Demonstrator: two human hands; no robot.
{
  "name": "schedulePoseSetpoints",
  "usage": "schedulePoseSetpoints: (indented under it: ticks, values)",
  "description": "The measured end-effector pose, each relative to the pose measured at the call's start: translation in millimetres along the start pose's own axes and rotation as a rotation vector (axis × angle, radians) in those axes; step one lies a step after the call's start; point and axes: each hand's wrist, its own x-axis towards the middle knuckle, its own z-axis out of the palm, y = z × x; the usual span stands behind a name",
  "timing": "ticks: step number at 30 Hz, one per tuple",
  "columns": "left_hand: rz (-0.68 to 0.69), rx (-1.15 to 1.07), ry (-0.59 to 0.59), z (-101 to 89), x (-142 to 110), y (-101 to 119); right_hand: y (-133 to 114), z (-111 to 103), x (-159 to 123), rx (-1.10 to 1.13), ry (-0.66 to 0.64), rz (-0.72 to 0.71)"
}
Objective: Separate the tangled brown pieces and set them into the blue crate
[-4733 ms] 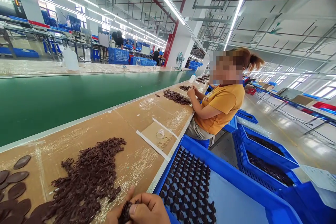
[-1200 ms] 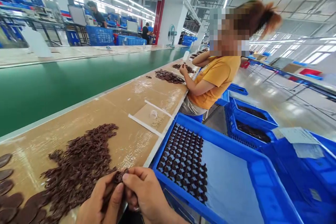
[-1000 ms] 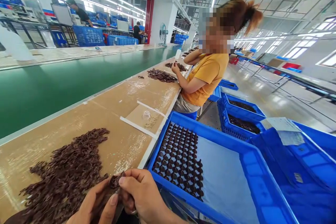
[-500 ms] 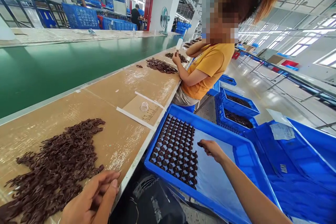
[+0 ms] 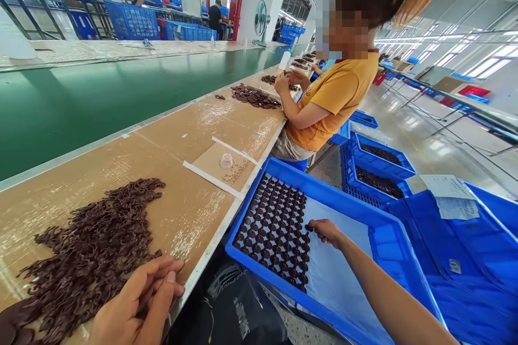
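Observation:
A heap of small dark brown parts point(image 5: 93, 248) lies on the brown cardboard-covered bench point(image 5: 190, 210). My left hand point(image 5: 133, 304) rests at the heap's near edge, fingers curled together around something dark I cannot make out. My right hand point(image 5: 326, 230) reaches into the blue crate point(image 5: 380, 237) beside the bench, fingers pinched on one small brown part at the right edge of the rows of parts point(image 5: 275, 226) laid out on the crate's pale liner.
A green conveyor belt point(image 5: 101, 91) runs along the far side of the bench. A co-worker in a yellow shirt point(image 5: 335, 102) sits further along, handling another pile of brown parts point(image 5: 254, 97). More blue crates point(image 5: 376, 167) stand on the floor to the right.
My hands were together over the heap's edge a second ago. My right hand has since gone out into the blue crate with a part; my left stayed by the heap.

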Motion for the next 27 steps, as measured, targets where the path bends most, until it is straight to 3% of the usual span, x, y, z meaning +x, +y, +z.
schedulePoseSetpoints:
  ticks: [18, 27]
  values:
    - [-0.042, 0.017, -0.011, -1.1, -0.4, 2.3, -0.9, 9.6, -4.9, -0.053, -0.009, 0.033]
    - [-0.064, -0.015, -0.043, -0.4, -2.0, 0.6, -5.9, 5.8, -27.9, -0.006, 0.043, 0.007]
